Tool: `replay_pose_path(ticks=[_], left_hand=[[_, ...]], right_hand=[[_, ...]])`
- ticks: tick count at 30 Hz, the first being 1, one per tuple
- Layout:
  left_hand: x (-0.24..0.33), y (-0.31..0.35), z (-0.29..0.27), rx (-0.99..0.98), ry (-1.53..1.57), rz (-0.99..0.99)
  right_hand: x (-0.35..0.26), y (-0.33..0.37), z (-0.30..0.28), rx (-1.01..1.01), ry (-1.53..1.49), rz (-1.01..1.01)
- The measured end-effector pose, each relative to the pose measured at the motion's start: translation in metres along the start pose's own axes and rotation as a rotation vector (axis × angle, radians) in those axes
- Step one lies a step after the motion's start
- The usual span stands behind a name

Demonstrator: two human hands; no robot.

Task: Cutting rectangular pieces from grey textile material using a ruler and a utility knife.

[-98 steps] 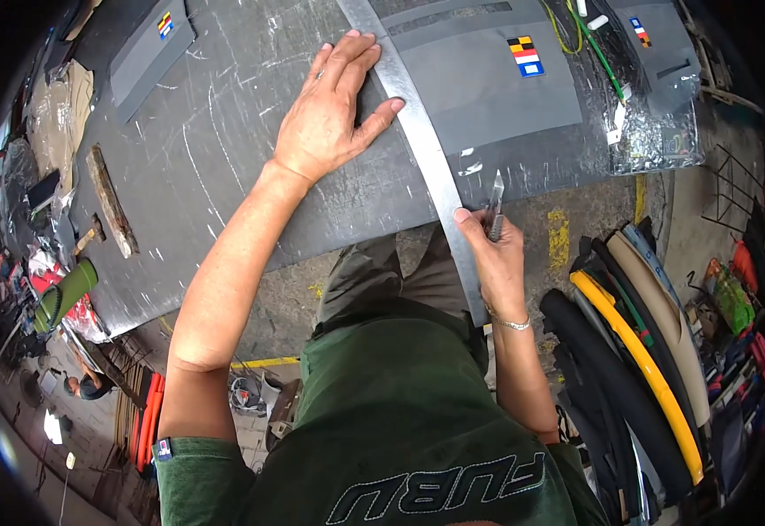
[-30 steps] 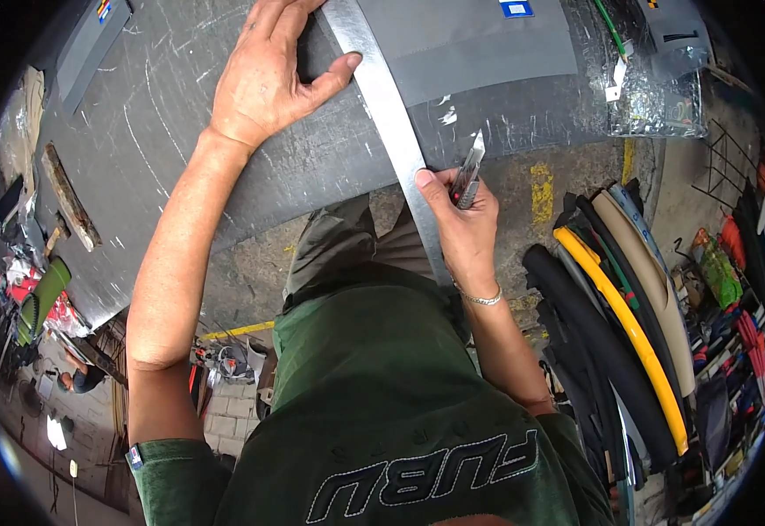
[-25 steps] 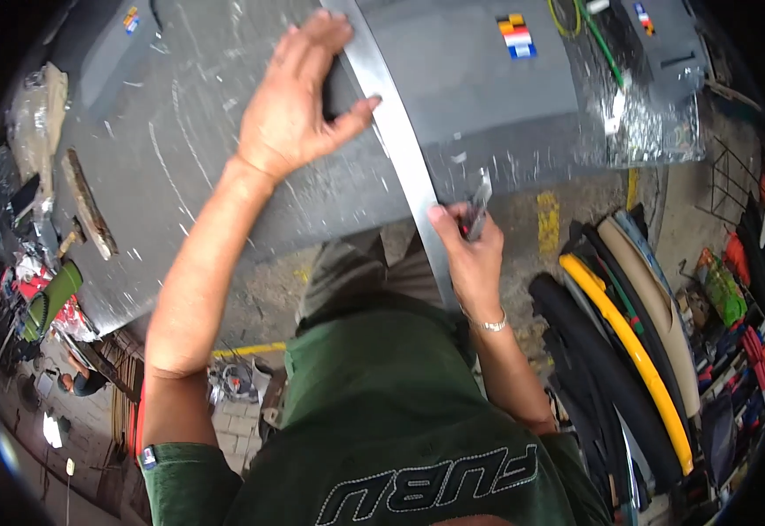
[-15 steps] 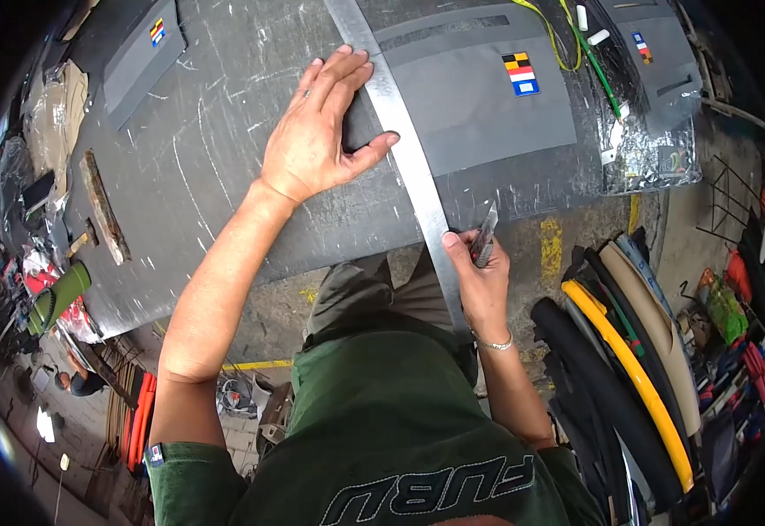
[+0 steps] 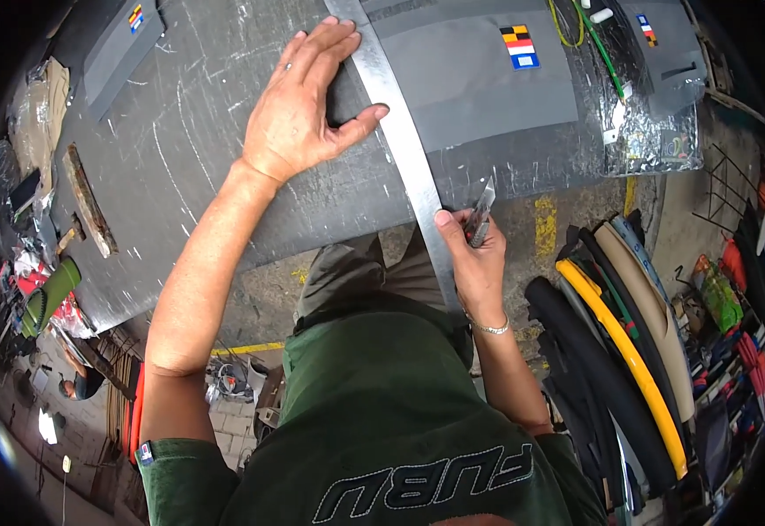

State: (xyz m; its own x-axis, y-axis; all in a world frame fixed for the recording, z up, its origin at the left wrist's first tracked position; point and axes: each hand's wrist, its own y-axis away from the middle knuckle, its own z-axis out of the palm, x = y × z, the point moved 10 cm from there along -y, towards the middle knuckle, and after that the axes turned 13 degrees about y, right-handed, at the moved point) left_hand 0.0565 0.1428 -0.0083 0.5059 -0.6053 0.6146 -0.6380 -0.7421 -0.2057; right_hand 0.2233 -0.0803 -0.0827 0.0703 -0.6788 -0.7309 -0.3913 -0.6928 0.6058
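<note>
Head view: scratched grey table [image 5: 181, 158], rubber rolls [image 5: 628, 351] stacked beside it

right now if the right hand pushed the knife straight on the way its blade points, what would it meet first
Probably the grey sheet. The right hand holds a utility knife whose blade points up and away along the right edge of the metal straightedge, just off the table's near edge. Depth is unclear, so the tip may already touch it.
</note>
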Motion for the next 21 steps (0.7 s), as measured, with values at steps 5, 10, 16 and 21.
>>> replay_pose_path(ticks=[5,10,16,21], left_hand=[[-0.007,0.015,-0.008,0.439,0.581,0.593],[-0.008,0.012,-0.002,0.422,0.631,0.538],[-0.01,0.013,-0.001,0.416,0.654,0.508],[-0.01,0.012,-0.001,0.41,0.678,0.486]], right_hand=[[-0.006,0.0,0.003,-0.019,-0.009,-0.02],[0.0,-0.001,0.0,-0.005,0.002,-0.004],[0.0,-0.002,-0.001,-0.01,0.015,-0.01],[0.003,-0.004,-0.001,-0.017,0.006,0.001]])
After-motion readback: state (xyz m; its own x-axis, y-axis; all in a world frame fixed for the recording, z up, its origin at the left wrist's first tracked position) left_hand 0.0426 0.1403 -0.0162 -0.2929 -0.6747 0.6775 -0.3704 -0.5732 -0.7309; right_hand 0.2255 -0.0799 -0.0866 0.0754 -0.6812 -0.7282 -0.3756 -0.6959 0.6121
